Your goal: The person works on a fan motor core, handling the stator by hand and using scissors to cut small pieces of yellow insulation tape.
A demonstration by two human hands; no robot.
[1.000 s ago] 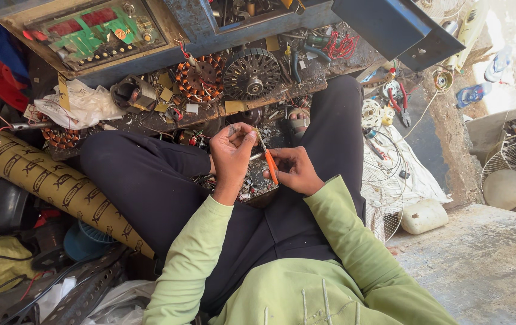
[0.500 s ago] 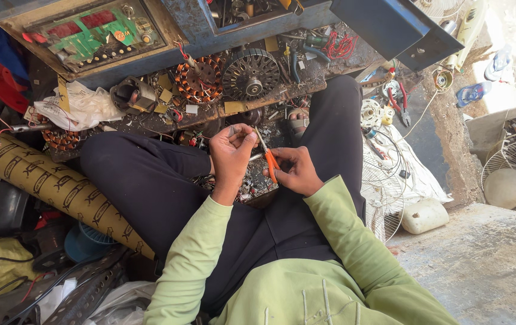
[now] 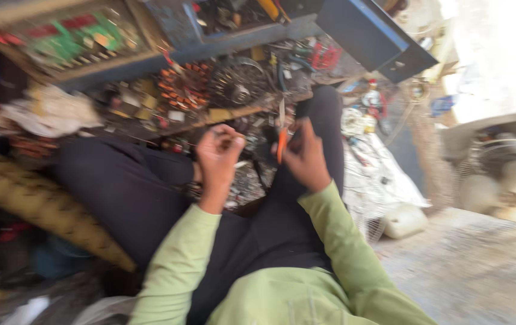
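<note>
Both hands had drifted slightly apart and the whole view had blurred since half a second earlier

Right hand (image 3: 306, 157) was clamped on an orange-handled tool (image 3: 281, 144), its metal tip pointing up; left hand (image 3: 217, 157) was curled shut, though what it pinched could not be told. Beneath them, on the lap, lay a dark cluttered part (image 3: 247, 179). Beyond stood copper-wound coils (image 3: 181, 85), a round metal fan piece (image 3: 238, 81) and a green board (image 3: 83, 37) in a wooden tray; a patterned roll (image 3: 41, 201) lay beside the left knee
</note>
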